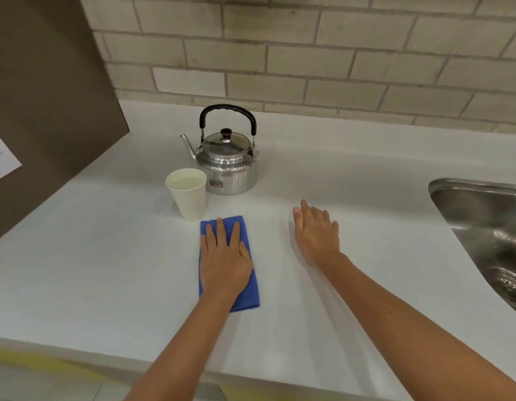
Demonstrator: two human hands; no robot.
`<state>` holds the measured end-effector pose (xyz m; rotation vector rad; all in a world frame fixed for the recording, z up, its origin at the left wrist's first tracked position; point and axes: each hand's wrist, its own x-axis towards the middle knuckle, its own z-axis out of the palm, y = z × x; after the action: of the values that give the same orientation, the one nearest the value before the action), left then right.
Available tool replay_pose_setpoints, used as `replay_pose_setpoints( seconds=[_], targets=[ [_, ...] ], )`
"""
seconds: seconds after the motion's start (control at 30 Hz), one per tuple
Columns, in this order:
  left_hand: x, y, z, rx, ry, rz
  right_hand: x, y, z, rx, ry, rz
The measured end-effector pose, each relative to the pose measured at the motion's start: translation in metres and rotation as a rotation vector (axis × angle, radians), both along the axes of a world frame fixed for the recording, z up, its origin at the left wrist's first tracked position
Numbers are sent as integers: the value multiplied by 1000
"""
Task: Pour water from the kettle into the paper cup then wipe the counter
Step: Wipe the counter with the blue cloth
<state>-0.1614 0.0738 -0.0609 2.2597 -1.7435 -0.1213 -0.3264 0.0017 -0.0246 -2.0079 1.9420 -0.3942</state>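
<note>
On the white desk (106, 270), nearest the front edge, lies a blue cloth (248, 287), folded to a long strip running front to back. The left hand (223, 256) lies flat on the cloth, palm down, fingers straight and slightly spread; grip not closed on anything, only lying on the fabric. To the right of the cloth, apart from it, the right hand (316, 233) rests palm down on the bare desk, fingers loosely extended, grip apart and holding nothing. Both forearms are bare.

Just behind the cloth's far left corner stands a white paper cup (189, 198), upright, with liquid visible near the rim. The cup base sits very close to the cloth; contact cannot be told. Behind the cup and slightly to its right stands a metal kettle (228, 163), upright, lid on, black handle raised, spout pointing left. Cup and kettle overlap in view.

Far right of the cloth, a steel sink (482, 227) is set into the desk. Behind the kettle, a tiled wall (309, 53).
</note>
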Motion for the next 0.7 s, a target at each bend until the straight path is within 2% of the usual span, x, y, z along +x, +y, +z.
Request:
replay_pose_setpoints(
  seconds=[0.3, 0.4, 0.53, 0.7],
  targets=[
    [-50, -95, 16, 50, 68, -85, -5, -2, -19, -9, 49, 57],
    [-38, -71, 11, 46, 79, -124, 1, -1, -24, -54, 101, 27],
    [-3, 1, 5, -19, 132, -123, 20, 2, -28, -83, 222, 55],
    [80, 58, 10, -18, 113, -19, 53, 5, -26, -86, 179, 127]
  ],
)
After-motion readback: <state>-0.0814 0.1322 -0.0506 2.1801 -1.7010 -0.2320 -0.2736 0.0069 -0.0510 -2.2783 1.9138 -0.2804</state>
